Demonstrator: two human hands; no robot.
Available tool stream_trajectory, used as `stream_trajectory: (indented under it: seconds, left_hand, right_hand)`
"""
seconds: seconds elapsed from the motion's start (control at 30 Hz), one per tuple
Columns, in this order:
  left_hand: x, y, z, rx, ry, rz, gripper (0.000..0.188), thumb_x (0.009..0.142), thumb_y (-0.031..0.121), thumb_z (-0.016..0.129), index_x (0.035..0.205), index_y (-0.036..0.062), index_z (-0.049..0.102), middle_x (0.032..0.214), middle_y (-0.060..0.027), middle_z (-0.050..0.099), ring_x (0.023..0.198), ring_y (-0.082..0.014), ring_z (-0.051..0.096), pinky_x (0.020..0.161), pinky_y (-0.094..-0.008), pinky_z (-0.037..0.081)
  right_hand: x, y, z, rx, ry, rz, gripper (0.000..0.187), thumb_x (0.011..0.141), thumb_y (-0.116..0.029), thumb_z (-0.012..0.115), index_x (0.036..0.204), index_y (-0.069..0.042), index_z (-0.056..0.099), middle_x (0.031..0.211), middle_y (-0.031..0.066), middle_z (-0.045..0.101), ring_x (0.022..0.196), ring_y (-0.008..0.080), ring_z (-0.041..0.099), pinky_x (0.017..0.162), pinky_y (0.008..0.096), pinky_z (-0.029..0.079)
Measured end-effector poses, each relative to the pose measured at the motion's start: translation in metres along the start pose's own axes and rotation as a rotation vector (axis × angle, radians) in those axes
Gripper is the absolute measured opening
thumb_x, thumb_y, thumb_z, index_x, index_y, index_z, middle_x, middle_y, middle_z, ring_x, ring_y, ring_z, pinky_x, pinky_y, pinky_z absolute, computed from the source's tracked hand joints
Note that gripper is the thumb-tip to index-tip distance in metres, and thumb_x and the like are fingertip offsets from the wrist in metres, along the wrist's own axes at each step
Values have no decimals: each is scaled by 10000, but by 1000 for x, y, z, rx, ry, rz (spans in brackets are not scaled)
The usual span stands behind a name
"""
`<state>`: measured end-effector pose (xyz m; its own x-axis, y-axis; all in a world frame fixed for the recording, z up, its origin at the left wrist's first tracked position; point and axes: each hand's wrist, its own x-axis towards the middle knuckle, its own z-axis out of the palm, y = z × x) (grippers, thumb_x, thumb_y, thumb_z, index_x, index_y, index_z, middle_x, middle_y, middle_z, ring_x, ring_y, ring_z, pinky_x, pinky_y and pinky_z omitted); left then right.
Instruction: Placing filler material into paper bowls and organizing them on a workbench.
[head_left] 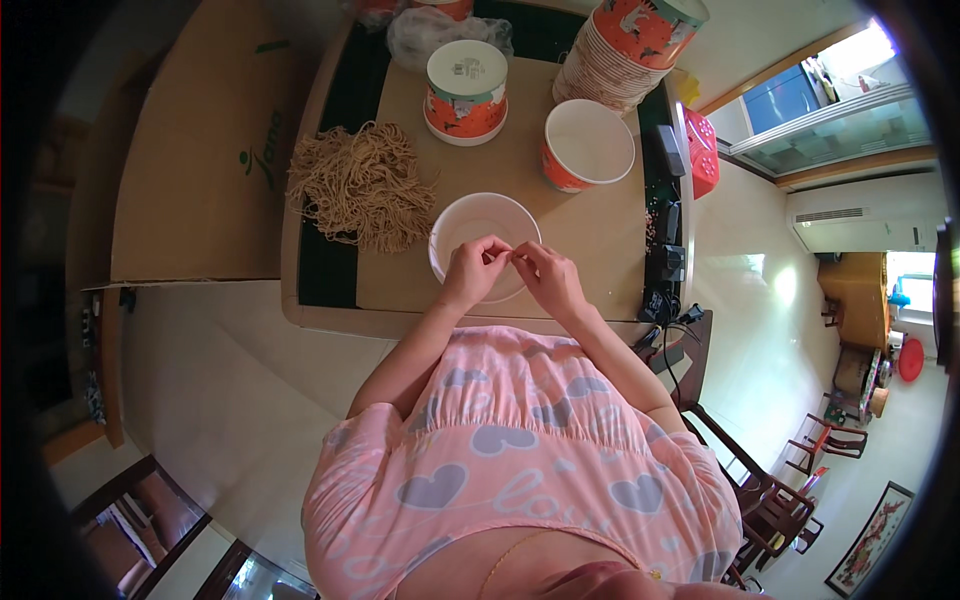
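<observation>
My left hand [476,272] and my right hand [549,279] meet fingertip to fingertip over the near side of an open paper tub [483,217] with a white inside. Both hands are closed in a pinch. Whatever lies between the fingertips is too small to make out. Left of the tub is a loose heap of tan string [362,188]. Beyond it an orange patterned paper tub [467,108] stands bottom up in a white rim. At the right, another orange tub [588,145] stands with its white mouth upward.
A tall stack of paper tubs [612,70] leans at the far right of the table [400,290]. Clear plastic wrap [425,38] lies at the back. A large cardboard box [200,150] borders the left. Black adapters and cables [665,265] line the right edge, near a wooden chair [770,510].
</observation>
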<state>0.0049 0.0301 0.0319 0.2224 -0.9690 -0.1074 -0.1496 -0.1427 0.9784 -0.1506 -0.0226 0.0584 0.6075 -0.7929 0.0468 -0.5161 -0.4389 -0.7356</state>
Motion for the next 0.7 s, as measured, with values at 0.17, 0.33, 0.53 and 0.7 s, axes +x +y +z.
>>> stream_trajectory:
  seconds: [0.17,0.33,0.53,0.7]
  left_hand:
    - [0,1,1,-1,16,19,70,835,56,640,868,-5,648,763,-88,685,671,-145,656,615,-263,505]
    - [1,7,0,33,14,-46,69,848,59,631,853,-10,632,744,-95,675,663,-150,650,613,-273,504]
    - [1,-5,8,-3,80,11,72,887,56,594,852,-5,612,670,-23,626,537,-58,517,478,-222,406]
    - [3,-10,10,-36,81,-12,72,889,57,589,851,-2,607,670,-20,619,531,-57,511,472,-219,398]
  right_hand:
    - [0,-2,-2,-26,-3,-15,88,862,-166,585,907,-98,616,845,98,646,718,317,628,608,402,499]
    - [2,-2,-2,-24,-11,-26,83,860,-161,586,910,-104,622,848,96,649,721,315,629,607,402,500]
    - [3,1,1,-44,10,-69,72,861,-153,585,900,-102,618,831,101,646,718,319,625,599,403,497]
    - [3,2,2,-44,26,-69,71,863,-157,589,885,-91,605,814,112,642,706,327,623,588,412,491]
